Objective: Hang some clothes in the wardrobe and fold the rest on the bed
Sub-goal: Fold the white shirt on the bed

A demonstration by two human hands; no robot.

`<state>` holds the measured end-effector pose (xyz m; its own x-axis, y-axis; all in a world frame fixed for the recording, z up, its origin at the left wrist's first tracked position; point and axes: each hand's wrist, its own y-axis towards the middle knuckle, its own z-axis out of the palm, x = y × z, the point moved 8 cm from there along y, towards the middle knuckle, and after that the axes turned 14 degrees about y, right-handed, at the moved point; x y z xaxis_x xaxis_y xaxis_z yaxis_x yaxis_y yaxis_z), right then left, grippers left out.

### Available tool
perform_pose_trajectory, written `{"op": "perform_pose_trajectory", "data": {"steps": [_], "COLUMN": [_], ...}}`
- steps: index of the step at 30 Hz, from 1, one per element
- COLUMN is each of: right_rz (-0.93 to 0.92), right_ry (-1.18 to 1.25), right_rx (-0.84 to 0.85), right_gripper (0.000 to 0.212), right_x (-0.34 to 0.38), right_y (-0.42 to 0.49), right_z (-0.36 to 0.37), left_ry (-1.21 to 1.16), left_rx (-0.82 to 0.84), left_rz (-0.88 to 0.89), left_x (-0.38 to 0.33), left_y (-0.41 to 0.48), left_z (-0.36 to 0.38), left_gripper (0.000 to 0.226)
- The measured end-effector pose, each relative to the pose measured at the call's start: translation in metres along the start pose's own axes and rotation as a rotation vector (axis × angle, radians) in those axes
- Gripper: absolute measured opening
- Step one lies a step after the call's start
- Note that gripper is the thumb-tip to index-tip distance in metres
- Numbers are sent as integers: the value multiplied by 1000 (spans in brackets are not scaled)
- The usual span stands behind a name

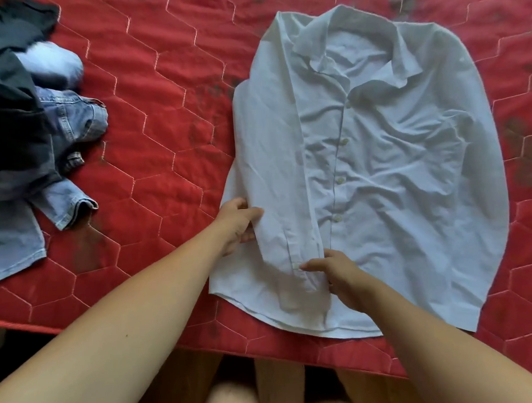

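**Head view.** A white, long-sleeved, buttoned cotton shirt lies front-up on the bed, which is covered by a red quilted cover with hexagonal stitching. The shirt's collar points away from the person and its hem lies near the bed's near edge. The placket is closed, with a row of pale buttons running down the middle. One sleeve, on the person's left, is folded inward and lies along the shirt's front, with its cuff near the hem.

The left grip is clamped on the folded outer edge of the shirt, thumb on top and fingers tucked beneath the cloth. The right grip is closed on the cuff, thumb laid across it and fingers curled at its side.

Well apart, at the left of the bed, sits a loose pile: a dark garment on top, blue denim jeans beneath it, and a pale blue cloth at the near end. The wardrobe is out of view.
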<state>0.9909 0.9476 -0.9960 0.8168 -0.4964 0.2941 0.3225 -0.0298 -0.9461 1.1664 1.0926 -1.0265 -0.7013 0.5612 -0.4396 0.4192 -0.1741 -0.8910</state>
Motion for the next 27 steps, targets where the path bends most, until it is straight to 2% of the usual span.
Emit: {"op": "perform_pose_trajectory", "data": {"steps": [6,9,11,13,15,19,22,24,26,27], "right_rz": [-3,22,6,-97,-230,-487,-590,-622,-625,-617], "right_ry": [-395,-653,-971,-1105,-1043,-725,-402,-232,-130,-91], "right_rx": [-15,-29,-68,-151,-243,-334,-339,-313,-271,-251], "right_gripper": [25,7,36,54,53,37,32,22,10,12], "right_x": [-19,-16,6,44,91,186,236,261,281,288], "right_y": [13,15,21,30,42,70,96,107,116,118], "right_z": [-24,-26,-25,-20,-14,1,9,17,28,32], "left_ry": [90,68,52,35,2,-88,-171,-220,-270,-295], "left_rx": [-52,-52,-67,-101,-134,-196,-177,-95,59,141], "left_rz": [44,55,68,92,126,185,177,168,175,184], "left_x": [-1,-12,-25,-42,-65,-109,-135,-148,-160,-166], "left_y": [12,13,17,24,35,61,82,91,93,91], "left_z": [-2,-1,-3,-8,-14,-29,-37,-36,-26,-20], "left_gripper": [25,27,24,20,18,8,21,36,37,38]}}
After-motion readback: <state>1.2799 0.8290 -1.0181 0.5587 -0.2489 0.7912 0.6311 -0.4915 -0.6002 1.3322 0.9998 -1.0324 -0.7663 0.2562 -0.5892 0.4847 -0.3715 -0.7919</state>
